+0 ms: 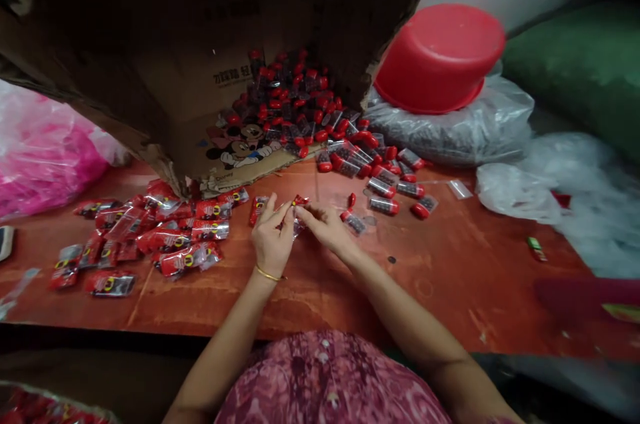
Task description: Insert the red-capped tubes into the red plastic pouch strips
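Close together over the middle of the table, my left hand (273, 237) and my right hand (327, 229) both pinch a small red plastic packet (300, 200). Fingers cover most of it, and its contents are hard to make out. Another red packet (257, 208) lies just behind my left hand. To the left spreads a pile of red printed packets (173, 237), several with clear ends. Beyond my right hand lie loose clear tubes with red caps (384, 205) and dark contents. One tube (354, 223) rests close to my right fingers, beside a loose red cap (352, 200).
A cardboard box (165, 97) lies tipped toward me, red-capped tubes (300, 104) spilling out. At right, a red basin (443, 57) sits upside down on a filled plastic bag (450, 127). A pink bag (45, 151) stands left on the red table (330, 297).
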{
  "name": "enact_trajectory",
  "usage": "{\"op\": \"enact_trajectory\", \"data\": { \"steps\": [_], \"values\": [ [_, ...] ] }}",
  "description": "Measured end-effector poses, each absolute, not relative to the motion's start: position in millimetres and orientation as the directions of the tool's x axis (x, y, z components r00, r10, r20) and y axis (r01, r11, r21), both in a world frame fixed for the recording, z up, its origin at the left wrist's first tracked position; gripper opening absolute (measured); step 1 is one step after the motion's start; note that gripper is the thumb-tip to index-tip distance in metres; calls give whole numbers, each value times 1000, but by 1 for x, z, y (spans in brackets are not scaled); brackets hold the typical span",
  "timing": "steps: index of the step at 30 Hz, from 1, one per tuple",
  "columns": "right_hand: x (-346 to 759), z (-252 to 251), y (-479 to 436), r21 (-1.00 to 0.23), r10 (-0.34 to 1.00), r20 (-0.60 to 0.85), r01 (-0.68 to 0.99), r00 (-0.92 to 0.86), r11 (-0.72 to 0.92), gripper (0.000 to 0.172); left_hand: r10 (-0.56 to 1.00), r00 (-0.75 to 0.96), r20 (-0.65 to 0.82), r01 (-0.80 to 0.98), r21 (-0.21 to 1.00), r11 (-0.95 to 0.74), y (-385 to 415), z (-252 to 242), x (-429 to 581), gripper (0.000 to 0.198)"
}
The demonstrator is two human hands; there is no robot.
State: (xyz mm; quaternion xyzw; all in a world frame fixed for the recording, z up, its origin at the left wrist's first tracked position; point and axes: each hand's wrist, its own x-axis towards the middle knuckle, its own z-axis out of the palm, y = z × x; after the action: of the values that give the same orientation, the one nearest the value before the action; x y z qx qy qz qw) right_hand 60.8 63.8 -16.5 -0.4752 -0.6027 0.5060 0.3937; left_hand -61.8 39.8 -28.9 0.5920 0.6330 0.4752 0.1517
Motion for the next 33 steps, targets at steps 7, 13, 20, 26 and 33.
{"op": "enact_trajectory", "data": {
  "steps": [7,13,20,26,33],
  "values": [
    [68,-25,51,-998,999,25,-51,-35,23,33,969,-231,87,350,937,-1,24,-18,-51,44],
    [73,-27,32,-987,986,135,96,93,126,35,916,-61,-396,-271,890,367,14,-6,-33,44],
    [74,-34,19,-991,985,101,96,139,88,26,868,-32,-495,-533,743,405,10,-12,-23,36],
    [77,-39,12,-986,994,84,151,66,73,31,870,-18,-493,-521,747,413,11,-10,-24,34],
    [138,-39,38,-668,960,262,736,97,108,39,837,-84,-540,-526,738,423,15,-11,-36,36]
  ]
}}
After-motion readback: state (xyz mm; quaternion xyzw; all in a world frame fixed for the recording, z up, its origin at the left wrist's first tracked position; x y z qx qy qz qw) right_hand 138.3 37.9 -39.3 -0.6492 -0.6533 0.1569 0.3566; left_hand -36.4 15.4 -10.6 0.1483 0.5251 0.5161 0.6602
